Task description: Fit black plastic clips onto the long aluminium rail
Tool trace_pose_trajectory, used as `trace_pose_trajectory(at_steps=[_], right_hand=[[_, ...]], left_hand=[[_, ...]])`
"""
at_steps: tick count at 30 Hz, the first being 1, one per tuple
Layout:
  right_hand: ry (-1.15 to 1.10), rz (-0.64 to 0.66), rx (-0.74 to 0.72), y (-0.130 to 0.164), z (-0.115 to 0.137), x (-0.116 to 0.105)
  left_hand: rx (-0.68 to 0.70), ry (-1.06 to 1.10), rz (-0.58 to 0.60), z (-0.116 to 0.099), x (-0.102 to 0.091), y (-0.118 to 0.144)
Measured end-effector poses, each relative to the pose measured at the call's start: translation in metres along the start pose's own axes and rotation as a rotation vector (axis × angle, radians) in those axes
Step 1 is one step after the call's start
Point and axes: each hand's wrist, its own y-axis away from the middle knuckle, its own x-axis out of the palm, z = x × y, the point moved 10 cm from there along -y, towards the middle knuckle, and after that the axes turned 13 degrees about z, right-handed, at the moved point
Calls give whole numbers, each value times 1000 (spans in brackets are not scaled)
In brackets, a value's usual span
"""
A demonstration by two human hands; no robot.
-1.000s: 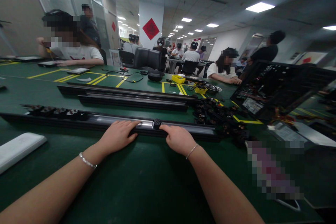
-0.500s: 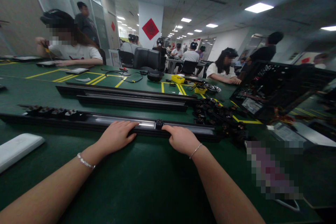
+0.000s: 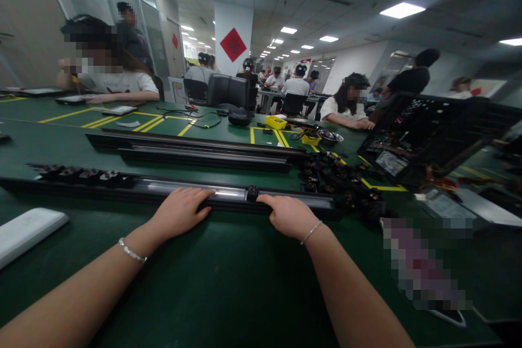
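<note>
A long black rail [image 3: 228, 194] with a shiny channel lies across the green table in front of me. My left hand [image 3: 181, 211] rests on its middle, fingers stretched over the channel and thumb apart at the near side. On the rail sits a small black block [image 3: 253, 193], just right of the left fingertips. My right hand [image 3: 291, 213] has its index finger against the block's right side; the other fingers are curled and the thumb is hidden. Several black blocks with coppery parts [image 3: 87, 174] stand at the rail's left end.
Behind lie two more black rails [image 3: 204, 152]. A heap of black parts [image 3: 338, 176] is at the right end, near an open computer case [image 3: 411, 136]. A white object [image 3: 30, 231] lies at left, a blurred-out item [image 3: 426, 266] at right. Co-workers sit beyond.
The black block has shifted slightly right along the rail, and my right hand has moved right with it. My left hand has stayed in place.
</note>
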Motion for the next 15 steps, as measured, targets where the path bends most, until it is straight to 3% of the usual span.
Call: trace_pose_trajectory(at_steps=[15], right_hand=[[-14, 17, 20, 1, -7, -1]], left_hand=[[20, -13, -8, -1, 0, 0]])
